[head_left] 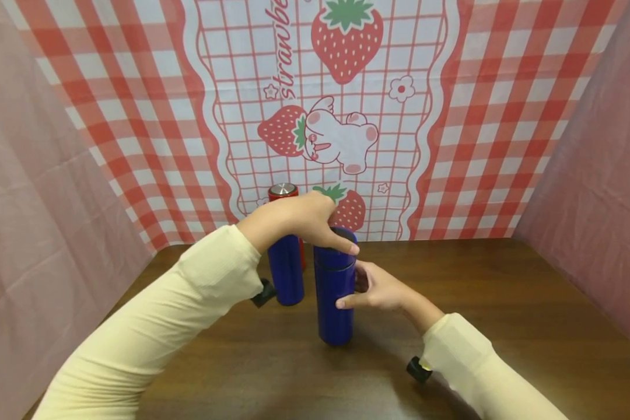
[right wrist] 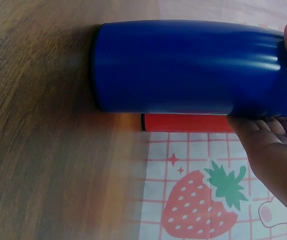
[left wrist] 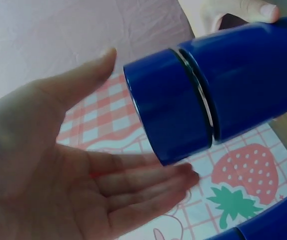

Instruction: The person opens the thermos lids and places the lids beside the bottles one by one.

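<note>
A blue thermos bottle (head_left: pixel 336 315) stands upright on the table in the middle of the head view. My right hand (head_left: pixel 383 289) grips its upper body, thumb on the near side and fingers behind. Its blue cap (left wrist: pixel 168 110) sits on top, and a narrow seam with a silvery line shows below it. Over the cap hovers my left hand (head_left: pixel 304 216); in the left wrist view its fingers are extended, with the thumb spread apart from them. Left of this bottle stands a second blue bottle (head_left: pixel 286 274), its top hidden by the left wrist.
Behind the second bottle is a red bottle (head_left: pixel 301 256), mostly covered. The brown wooden table (head_left: pixel 451 286) ends at a strawberry-print cloth (head_left: pixel 409 116). Pink cloth (head_left: pixel 583 204) hangs at both sides.
</note>
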Motion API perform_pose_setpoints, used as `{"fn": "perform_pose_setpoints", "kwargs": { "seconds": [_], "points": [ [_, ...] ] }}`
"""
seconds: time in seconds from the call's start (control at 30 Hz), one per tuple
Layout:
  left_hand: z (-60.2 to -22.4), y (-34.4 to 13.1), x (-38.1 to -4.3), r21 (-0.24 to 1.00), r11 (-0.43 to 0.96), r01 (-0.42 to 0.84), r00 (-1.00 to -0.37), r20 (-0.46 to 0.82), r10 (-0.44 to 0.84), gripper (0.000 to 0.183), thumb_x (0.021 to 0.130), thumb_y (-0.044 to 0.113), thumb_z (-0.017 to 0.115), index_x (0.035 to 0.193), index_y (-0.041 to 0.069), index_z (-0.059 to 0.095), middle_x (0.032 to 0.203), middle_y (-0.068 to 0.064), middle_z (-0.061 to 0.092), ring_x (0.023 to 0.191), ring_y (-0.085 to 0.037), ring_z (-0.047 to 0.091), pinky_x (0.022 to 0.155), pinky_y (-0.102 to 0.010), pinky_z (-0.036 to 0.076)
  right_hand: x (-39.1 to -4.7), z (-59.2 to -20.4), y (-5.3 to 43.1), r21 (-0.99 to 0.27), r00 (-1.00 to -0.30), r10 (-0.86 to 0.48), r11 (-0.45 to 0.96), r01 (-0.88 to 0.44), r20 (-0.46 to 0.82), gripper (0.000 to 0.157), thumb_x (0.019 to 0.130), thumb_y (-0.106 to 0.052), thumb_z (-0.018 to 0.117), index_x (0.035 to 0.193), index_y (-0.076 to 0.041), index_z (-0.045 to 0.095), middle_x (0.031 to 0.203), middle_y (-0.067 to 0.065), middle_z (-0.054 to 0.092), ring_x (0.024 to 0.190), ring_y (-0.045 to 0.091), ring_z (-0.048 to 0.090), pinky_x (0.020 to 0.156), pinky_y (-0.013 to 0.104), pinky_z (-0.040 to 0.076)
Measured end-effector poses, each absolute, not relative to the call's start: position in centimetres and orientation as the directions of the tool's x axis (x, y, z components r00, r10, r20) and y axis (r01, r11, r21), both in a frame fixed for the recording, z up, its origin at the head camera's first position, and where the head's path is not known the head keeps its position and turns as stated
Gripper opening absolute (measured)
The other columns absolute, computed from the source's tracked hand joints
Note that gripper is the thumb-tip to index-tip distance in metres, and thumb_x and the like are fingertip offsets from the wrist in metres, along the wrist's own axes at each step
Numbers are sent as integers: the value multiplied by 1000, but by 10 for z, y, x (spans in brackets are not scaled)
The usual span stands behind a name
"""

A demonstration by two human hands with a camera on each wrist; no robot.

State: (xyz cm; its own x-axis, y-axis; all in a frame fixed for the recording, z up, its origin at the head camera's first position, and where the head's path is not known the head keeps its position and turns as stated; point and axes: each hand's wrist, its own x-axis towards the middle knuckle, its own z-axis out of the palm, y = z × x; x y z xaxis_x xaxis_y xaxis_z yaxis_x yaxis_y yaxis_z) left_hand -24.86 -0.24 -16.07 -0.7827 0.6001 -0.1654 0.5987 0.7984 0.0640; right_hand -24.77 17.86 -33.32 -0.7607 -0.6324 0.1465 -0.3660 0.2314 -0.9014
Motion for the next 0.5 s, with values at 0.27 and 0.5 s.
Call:
{"fn": "perform_pose_setpoints", "kwargs": {
  "seconds": [0.27, 0.5],
  "points": [
    [-160, -12, -258, 135, 645, 752, -633, -123, 764, 67, 83, 44, 71, 136, 10, 51, 134, -6, 59, 125, -20, 55, 105, -36, 46, -248, -334, 179, -908, -759, -633, 215, -360, 151, 73, 82, -19, 76, 139, 6, 38, 130, 27, 58, 118, 32, 60, 98, 41, 51],
    [-163, -14, -261, 217, 559, 800, -531, -180, 828, 71, 74, 17, 81, 137, 15, 49, 138, -1, 56, 126, -18, 53, 104, -34, 47, -250, -335, 178, -909, -756, -635, 207, -362, 157, 71, 82, -20, 76, 138, 5, 40, 128, 25, 59, 115, 24, 62, 98, 37, 51]
  ]
}}
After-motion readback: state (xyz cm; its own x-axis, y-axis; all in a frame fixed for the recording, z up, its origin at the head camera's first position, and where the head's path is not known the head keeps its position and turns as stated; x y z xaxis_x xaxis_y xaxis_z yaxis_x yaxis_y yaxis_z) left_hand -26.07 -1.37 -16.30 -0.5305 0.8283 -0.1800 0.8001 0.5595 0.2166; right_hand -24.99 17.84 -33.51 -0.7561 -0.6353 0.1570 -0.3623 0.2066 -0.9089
